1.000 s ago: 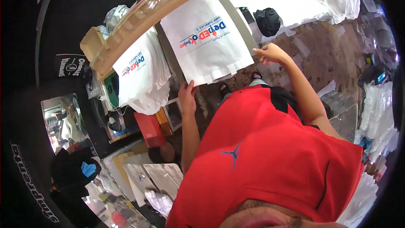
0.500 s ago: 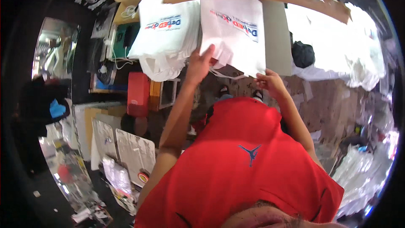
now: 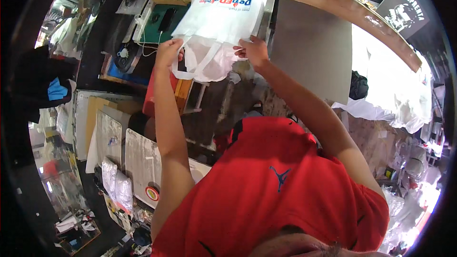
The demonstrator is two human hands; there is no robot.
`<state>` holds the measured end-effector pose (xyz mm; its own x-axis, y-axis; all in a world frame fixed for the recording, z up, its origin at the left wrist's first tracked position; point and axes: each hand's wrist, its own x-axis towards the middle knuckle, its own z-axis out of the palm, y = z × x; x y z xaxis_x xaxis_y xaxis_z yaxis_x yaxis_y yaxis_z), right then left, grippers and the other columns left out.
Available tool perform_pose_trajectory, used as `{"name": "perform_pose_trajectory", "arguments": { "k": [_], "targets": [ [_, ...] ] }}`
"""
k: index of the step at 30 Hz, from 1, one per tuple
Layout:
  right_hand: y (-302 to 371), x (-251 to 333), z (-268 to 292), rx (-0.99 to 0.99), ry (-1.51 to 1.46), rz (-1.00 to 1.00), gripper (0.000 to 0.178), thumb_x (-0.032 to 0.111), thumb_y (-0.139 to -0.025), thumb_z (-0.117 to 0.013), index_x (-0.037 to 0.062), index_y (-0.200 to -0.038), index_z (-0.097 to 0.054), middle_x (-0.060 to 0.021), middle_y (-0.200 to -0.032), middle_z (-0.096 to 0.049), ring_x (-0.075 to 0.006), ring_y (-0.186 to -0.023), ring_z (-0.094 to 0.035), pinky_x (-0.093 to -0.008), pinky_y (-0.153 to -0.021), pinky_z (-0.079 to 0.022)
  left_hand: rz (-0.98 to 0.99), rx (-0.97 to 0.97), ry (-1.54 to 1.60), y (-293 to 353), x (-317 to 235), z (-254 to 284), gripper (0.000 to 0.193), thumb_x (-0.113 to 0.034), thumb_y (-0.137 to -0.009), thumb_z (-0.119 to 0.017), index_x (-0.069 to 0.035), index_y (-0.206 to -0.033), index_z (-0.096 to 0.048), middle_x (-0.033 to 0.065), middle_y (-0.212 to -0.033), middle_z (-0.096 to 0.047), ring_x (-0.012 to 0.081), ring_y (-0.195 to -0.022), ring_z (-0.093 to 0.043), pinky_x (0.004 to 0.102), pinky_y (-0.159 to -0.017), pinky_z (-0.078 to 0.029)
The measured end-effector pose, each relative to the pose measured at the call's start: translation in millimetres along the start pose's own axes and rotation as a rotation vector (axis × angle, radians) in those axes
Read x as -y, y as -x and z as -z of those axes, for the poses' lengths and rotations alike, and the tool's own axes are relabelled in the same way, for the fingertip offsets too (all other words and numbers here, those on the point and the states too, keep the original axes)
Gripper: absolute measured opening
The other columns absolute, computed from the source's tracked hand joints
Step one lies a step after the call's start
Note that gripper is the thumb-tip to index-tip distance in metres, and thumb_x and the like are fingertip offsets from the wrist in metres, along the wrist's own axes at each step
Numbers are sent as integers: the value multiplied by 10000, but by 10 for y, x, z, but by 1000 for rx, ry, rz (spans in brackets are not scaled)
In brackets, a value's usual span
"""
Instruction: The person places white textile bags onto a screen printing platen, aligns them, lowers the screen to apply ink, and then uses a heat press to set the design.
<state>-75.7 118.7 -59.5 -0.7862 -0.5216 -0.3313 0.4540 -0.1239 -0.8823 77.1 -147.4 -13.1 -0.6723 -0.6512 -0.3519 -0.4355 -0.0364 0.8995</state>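
A white fabric tote bag (image 3: pixel 223 19) with blue and red print lies over a pile of similar bags, left of the grey board. Its handle end hangs toward me, with a white loop (image 3: pixel 207 59) showing. My left hand (image 3: pixel 169 53) is closed on the near left corner of the bag. At the near right corner, my right hand (image 3: pixel 252 52) pinches the edge between thumb and fingers. The bag on top hides most of the pile.
A bare grey board (image 3: pixel 309 43) lies to the right, with a long brown cardboard strip (image 3: pixel 352 14) along its far side. White sheeting (image 3: pixel 395 81) and a black bundle (image 3: pixel 358 85) sit farther right. Left are a green panel (image 3: pixel 159 21) with cables and a red case (image 3: pixel 154 95).
Both hands have carried the tote bag leftward from the grey board onto the pile of bags. The board is now uncovered, and my view has shifted to the right.
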Motion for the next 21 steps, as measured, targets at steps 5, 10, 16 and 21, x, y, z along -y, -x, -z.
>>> {"name": "perform_pose_trajectory", "arguments": {
  "k": [5, 10, 16, 21],
  "targets": [
    [-345, -269, -24, -62, 219, -77, 355, 132, -960, -620, -121, -1189, -520, -188, -835, -735, -202, -632, -698, -317, -566, -570, -22, -102, -41, -109, 305, -233, 224, -151, -921, -714, 6, -1071, -661, 60, -758, -677, 104, -567, -613, 252, -523, -510],
    [-378, -321, -59, -36, 274, -95, 377, 168, -947, -673, -107, -1167, -537, -172, -791, -725, -191, -603, -684, -308, -554, -566, -74, -208, -70, -142, 374, -173, 271, -141, -866, -770, 13, -1049, -644, 97, -891, -702, 172, -733, -675, 309, -603, -561],
    [-225, -126, 120, 82, 405, -183, 630, 233, -939, -716, -157, -1352, -444, -157, -748, -723, -191, -594, -701, -334, -511, -551, -712, -328, -681, -129, 5, -686, 501, -344, -810, -827, -26, -1148, -641, 207, -1308, -582, 345, -1287, -501, 485, -1090, -414],
    [664, 359, 691, 196, 964, 61, 660, 288, -926, -738, -109, -1380, -470, -146, -771, -722, -186, -649, -704, -366, -588, -552, -492, -257, -1076, -629, 528, -1127, 704, -682, -951, -465, -212, -1469, -543, 257, -1588, -346, 428, -1485, -275, 734, -1136, -121]
  ]
}}
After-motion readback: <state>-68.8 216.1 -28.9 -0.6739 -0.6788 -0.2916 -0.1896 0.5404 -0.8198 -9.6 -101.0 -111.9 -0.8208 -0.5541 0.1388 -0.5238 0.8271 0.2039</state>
